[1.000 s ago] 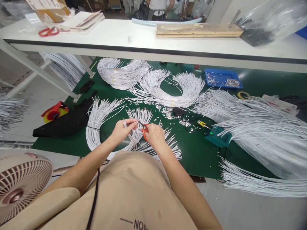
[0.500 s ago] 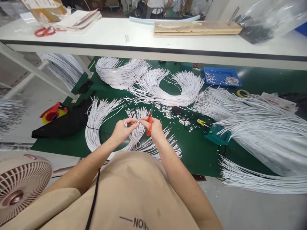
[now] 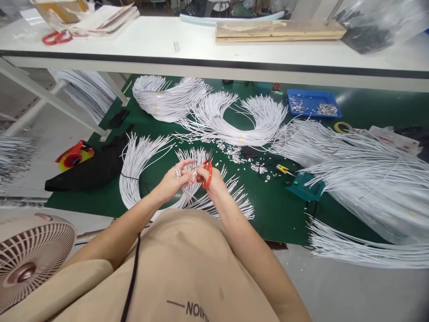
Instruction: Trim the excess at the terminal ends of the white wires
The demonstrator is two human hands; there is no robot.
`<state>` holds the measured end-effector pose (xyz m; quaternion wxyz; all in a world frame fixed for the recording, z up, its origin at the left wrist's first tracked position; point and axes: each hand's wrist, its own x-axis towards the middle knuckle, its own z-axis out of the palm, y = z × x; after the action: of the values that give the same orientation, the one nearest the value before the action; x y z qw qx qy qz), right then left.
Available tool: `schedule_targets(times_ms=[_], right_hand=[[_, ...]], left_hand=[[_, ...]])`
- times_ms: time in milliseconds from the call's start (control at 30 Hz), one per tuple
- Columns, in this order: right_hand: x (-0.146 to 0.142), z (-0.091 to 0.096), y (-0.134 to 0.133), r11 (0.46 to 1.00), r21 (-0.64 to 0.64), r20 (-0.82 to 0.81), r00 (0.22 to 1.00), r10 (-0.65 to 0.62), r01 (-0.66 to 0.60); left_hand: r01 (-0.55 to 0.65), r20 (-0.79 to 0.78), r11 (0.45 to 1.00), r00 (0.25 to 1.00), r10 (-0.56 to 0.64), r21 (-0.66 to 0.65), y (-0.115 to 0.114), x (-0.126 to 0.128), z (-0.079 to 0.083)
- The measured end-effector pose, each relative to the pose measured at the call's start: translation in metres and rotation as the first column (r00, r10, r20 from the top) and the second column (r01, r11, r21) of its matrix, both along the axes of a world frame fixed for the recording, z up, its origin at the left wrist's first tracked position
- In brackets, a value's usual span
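Observation:
My left hand (image 3: 174,179) is closed in a pinch on the ends of a few thin white cords (image 3: 182,172) from the bundle (image 3: 140,165) lying on the green mat (image 3: 275,210). My right hand (image 3: 214,179) is closed round small orange snips (image 3: 208,173), and its fingertips meet the left hand's at the cord ends. Both hands hover just above the fanned cord ends (image 3: 231,197) in front of me.
More white cord bundles (image 3: 234,120) and a large heap (image 3: 372,179) cover the mat, with scattered small metal bits (image 3: 234,154). A blue tray (image 3: 313,103), yellow pliers (image 3: 284,170), a teal device (image 3: 305,188), a tape dispenser (image 3: 73,155), a fan (image 3: 30,259) and a white shelf (image 3: 214,53) surround me.
The snips swung from pointing left, to upright, to held flat against my right fingers. Both hands rose slightly and drew closer together at the cord ends.

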<state>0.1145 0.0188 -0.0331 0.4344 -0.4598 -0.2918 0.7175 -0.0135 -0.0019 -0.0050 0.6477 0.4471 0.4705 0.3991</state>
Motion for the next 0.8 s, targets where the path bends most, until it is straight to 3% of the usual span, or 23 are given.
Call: schedule_targets(times_ms=[133, 233, 333, 400, 467, 533, 600, 733, 800], right_hand=[[0.006, 0.002, 0.001, 0.98, 0.116, 0.317, 0.929, -0.189, 0.16], [0.007, 0.005, 0.0, 0.952, 0.234, 0.322, 0.908, -0.267, 0.197], [0.006, 0.009, -0.003, 0.957, 0.29, 0.321, 0.942, -0.099, 0.002], [0.005, 0.013, -0.006, 0.952, 0.298, 0.4, 0.915, -0.062, -0.065], [0.006, 0.018, -0.009, 0.94, 0.341, 0.533, 0.827, -0.176, -0.02], [0.006, 0.024, -0.012, 0.898, 0.44, 0.659, 0.679, -0.322, -0.001], [0.005, 0.027, -0.015, 0.849, 0.517, 0.719, 0.593, -0.363, -0.107], [-0.004, 0.018, -0.02, 0.774, 0.46, 0.798, 0.586, -0.144, -0.435], [-0.009, 0.009, -0.023, 0.752, 0.403, 0.838, 0.541, -0.074, -0.522]], left_hand=[[-0.007, -0.012, 1.0, 1.0, 0.007, -0.007, 0.0, -0.001, 0.001], [-0.026, -0.059, 1.0, 0.998, 0.027, 0.012, 0.003, -0.003, 0.002], [-0.034, -0.116, 0.999, 0.993, 0.036, 0.016, 0.004, -0.004, 0.002], [-0.05, -0.147, 0.999, 0.988, 0.05, 0.002, 0.004, -0.004, 0.002], [-0.068, -0.142, 0.997, 0.988, 0.061, -0.047, 0.004, -0.005, 0.003], [-0.077, -0.104, 0.989, 0.993, 0.064, -0.123, 0.005, -0.007, 0.002], [-0.095, -0.05, 0.978, 0.995, 0.087, -0.186, 0.007, -0.01, -0.001], [-0.175, 0.027, 0.942, 0.981, 0.191, -0.285, 0.012, -0.017, -0.009], [-0.166, 0.041, 0.92, 0.98, 0.192, -0.356, 0.014, -0.02, -0.01]])
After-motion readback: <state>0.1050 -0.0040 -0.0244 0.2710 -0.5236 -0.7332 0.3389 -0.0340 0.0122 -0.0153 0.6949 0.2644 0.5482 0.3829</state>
